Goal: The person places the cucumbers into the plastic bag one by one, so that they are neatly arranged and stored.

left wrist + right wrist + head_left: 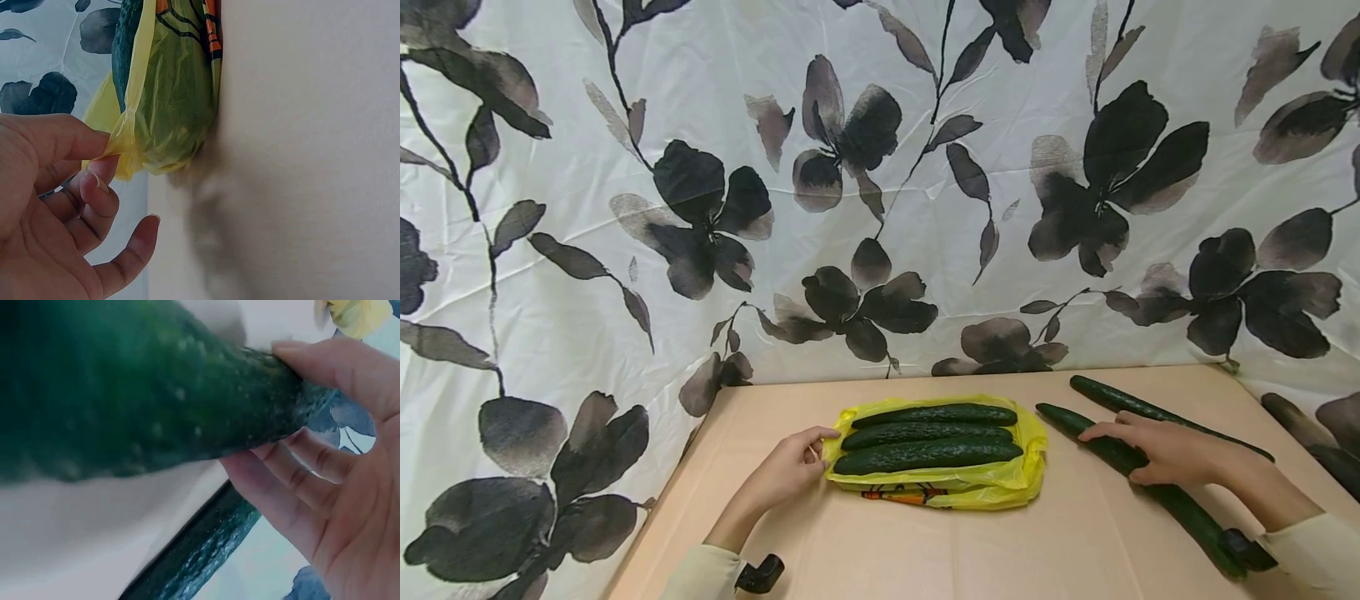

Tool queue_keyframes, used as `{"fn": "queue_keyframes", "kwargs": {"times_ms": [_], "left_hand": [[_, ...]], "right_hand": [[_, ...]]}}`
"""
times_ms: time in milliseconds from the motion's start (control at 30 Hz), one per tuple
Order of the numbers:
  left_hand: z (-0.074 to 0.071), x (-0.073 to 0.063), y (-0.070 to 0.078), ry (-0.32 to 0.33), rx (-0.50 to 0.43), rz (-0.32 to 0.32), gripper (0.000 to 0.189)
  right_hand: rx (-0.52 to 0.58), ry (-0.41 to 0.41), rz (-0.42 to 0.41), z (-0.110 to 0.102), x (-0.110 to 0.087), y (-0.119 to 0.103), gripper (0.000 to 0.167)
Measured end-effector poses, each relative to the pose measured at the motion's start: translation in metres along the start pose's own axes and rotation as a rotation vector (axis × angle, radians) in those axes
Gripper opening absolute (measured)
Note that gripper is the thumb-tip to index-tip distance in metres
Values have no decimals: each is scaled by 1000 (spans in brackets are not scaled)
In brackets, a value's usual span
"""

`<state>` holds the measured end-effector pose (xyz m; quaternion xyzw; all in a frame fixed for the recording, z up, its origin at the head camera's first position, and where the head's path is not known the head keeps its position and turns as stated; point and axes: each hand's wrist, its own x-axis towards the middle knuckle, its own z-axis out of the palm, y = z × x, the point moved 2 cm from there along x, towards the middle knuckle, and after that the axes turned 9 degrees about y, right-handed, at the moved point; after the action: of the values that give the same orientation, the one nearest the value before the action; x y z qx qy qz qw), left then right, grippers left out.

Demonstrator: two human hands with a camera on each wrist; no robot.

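Note:
My left hand point(790, 467) pinches the left edge of a yellow plastic bag point(1033, 475) between thumb and finger, as the left wrist view shows up close. Three dark green cucumbers point(932, 435) lie side by side in the bag's opening. Over on the right, my right hand point(1172, 450) grips a long cucumber point(1187, 512), thumb on one side and fingers on the other. That cucumber point(156, 394) fills much of the right wrist view. Just beyond it another cucumber point(1150, 408) lies on the table, partly behind the right hand in the head view.
The pale table point(955, 550) runs back to a white cloth point(925, 208) printed with dark flowers. Black wrist straps point(760, 575) show at both sleeves. Orange and black print point(902, 493) marks the bag's front.

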<state>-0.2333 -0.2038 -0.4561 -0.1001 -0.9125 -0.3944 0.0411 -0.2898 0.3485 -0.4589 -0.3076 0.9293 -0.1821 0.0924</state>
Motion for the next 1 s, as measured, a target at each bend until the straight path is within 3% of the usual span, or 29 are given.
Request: {"fn": "queue_keyframes", "kwargs": {"times_ms": [633,1000], "left_hand": [[-1,0,0,-1,-7,7,43],[-1,0,2,3,3,14,43]], "right_hand": [[-45,148,-101,-30,5,-25,78],[-82,177,-183,-37,15,-39,84]]}}
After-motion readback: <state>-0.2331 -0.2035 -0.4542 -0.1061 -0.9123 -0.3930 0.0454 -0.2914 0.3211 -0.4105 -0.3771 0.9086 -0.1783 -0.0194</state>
